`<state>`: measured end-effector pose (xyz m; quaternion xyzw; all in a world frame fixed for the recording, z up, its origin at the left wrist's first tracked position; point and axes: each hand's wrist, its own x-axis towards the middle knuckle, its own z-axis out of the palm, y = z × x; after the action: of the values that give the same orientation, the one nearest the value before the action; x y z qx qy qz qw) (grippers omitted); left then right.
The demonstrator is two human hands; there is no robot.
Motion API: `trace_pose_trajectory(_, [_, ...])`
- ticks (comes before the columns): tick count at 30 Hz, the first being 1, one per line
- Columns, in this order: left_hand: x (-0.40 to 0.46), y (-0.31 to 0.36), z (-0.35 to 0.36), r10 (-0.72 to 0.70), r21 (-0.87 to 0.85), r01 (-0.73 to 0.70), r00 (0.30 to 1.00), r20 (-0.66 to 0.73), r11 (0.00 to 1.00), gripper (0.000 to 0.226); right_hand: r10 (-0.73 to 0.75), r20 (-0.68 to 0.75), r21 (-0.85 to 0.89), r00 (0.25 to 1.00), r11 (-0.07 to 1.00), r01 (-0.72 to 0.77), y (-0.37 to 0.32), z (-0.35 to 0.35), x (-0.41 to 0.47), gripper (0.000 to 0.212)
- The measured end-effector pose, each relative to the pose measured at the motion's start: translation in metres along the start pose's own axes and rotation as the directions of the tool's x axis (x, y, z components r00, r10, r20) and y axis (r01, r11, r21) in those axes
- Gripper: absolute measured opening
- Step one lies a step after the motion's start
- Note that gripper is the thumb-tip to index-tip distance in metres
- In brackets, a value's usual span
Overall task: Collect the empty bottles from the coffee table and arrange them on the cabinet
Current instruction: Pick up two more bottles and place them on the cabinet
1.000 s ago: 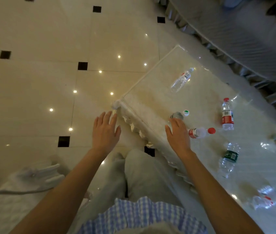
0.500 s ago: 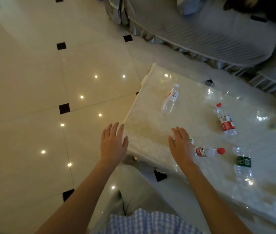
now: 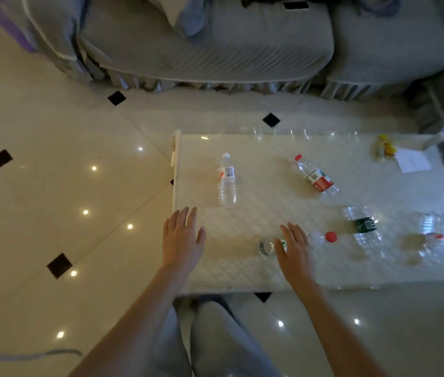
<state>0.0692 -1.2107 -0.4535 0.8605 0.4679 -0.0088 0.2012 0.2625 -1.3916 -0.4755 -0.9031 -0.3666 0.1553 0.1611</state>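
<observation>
Head view: right hand [image 3: 295,253], fingers spread, hovers over a bottle [image 3: 268,246] lying crosswise on the counter [image 3: 256,276]; left hand [image 3: 181,239], also spread, sits farther off.

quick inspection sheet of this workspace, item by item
surface: pale coffee table, glossy top
job's things: white-cap bottle; red-label bottle; green-label bottle; red-cap bottle; crushed bottle; small bottle beside the right hand
clutter: yellow object, paper sheet
hands: left hand and right hand open, holding nothing
cables: nothing seen
surroundings: grey sofa, tiled floor
</observation>
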Motion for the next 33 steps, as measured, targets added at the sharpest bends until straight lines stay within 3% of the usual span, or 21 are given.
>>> trace_pose_trajectory(8, [0.082,0.016,0.014,0.158,-0.02,-0.156,0.983,0.096,0.987,0.052,0.239,-0.095,0.152,0.966,0.963,-0.223,0.006,0.012,-0.007,0.042])
trace_pose_trajectory(18, [0.195,0.013,0.074,0.292,-0.053,-0.288,0.925,0.243,0.956,0.055,0.615,-0.106,0.278,0.781,0.773,-0.571,-0.002,0.062,0.015,0.063])
trace_pose_trajectory(25, [0.26,0.001,0.142,0.189,-0.037,-0.189,0.917,0.352,0.981,0.065,0.818,-0.12,0.446,0.562,0.55,-0.706,0.007,0.113,0.029,0.084])
trace_pose_trajectory(28, [0.279,0.001,0.171,0.148,-0.038,-0.144,0.918,0.367,0.989,0.068,0.868,-0.136,0.566,0.477,0.463,-0.682,0.007,0.128,0.032,0.09])
trace_pose_trajectory(33, [0.305,0.01,0.215,0.036,-0.122,0.009,0.932,0.36,0.993,0.074,0.897,-0.181,0.664,0.403,0.414,-0.622,0.006,0.145,0.037,0.089])
